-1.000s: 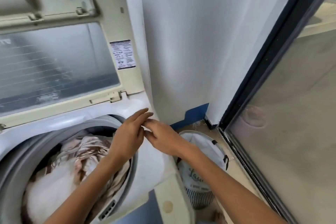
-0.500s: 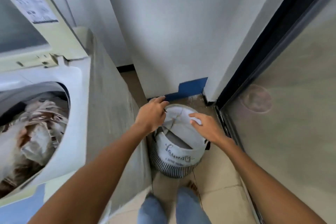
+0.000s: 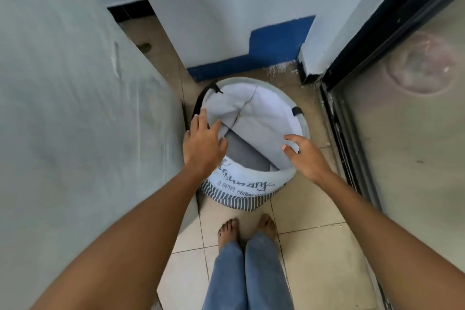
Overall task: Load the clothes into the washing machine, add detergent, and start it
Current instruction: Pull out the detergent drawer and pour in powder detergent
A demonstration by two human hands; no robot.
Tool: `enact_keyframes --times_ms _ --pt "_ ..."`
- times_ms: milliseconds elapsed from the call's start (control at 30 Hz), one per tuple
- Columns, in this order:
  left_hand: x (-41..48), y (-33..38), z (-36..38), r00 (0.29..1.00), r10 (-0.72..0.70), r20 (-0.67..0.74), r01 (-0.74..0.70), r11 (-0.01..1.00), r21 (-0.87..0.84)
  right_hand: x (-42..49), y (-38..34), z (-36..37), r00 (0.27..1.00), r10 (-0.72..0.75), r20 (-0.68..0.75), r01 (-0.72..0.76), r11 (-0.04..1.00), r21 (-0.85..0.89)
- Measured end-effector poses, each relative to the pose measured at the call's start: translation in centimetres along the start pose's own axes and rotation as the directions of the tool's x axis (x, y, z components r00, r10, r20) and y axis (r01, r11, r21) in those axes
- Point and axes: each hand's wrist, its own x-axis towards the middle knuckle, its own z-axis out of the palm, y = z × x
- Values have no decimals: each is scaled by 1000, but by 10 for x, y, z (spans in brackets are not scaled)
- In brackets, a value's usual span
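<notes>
The grey garment (image 3: pixel 245 153) mid-frame, probably soft, light and bunchable anywhere, is being reached for by the empty, spread left hand (image 3: pixel 203 145) and right hand (image 3: pixel 305 156).

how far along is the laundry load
Done: the basket looks nearly emptied; only a grey cloth shows inside. In hand: left hand and right hand reach over it, both holding nothing. Left: load that cloth, add detergent, start the machine; none of that shows here.
</notes>
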Motion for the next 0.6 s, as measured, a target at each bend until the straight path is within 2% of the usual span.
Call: enact_keyframes --times_ms 100,200,300,400,600 --pt "15 -10 37 991 -127 34 129 987 -91 28 25 22 991 52 -125 -60 996 -60" --pt "23 -16 63 949 -294 115 313 917 -245 46 47 41 956 202 -214 -222 972 -75" --pt "16 -18 81 947 -317 45 304 847 -437 51 60 55 929 330 -165 -326 944 56" --pt "1 -17 86 928 -359 -103 256 812 -524 39 55 58 931 295 -214 -272 953 130" --pt "-43 -7 49 824 -483 -297 209 745 -633 -22 22 37 912 187 -364 -77 952 296"
